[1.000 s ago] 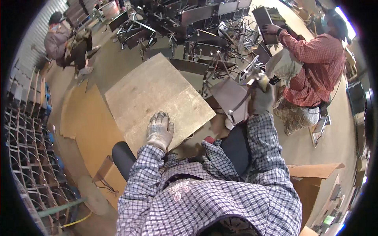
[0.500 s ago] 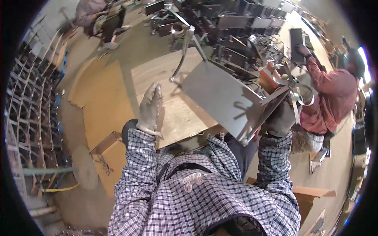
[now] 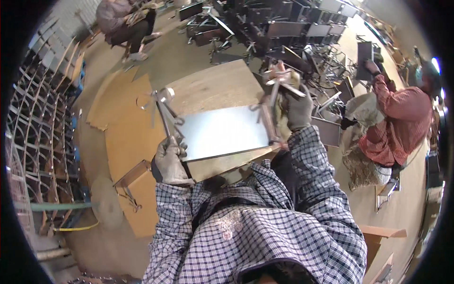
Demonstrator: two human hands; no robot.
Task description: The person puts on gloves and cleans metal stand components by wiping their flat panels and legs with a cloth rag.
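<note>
Since half a second ago, panel swung level and left hand went from raised, apart from it, to gripping its left end. That is the silver-grey rectangular metal panel (image 3: 226, 132) with curled metal-strip brackets at its ends, now lying across the near half of the pale square plywood board (image 3: 213, 85), the landmark; contact with the board can't be told. Left hand (image 3: 171, 163), in a grimy grey glove, at the board's near left edge, is closed on the left bracket (image 3: 163, 111) by the panel corner. Right hand (image 3: 299, 108), similarly gloved, just right of the board, has fingers curled around the right bracket (image 3: 273, 102); exact contact blurred.

Left of the board: tan torn-edged cardboard sheet (image 3: 127, 118), small brown metal frame (image 3: 132, 173) on it; farther left, dark metal lattice rack (image 3: 38, 146). Beyond the board: heap of dark metal panels and brackets (image 3: 283, 31), plus a seated person in dark trousers (image 3: 118, 21) at far left. Well right of the board: co-worker in a red checked shirt (image 3: 399, 118), hand on a dark upright panel (image 3: 364, 59). Nearer, right of the board: open brown cardboard box (image 3: 384, 232)
</note>
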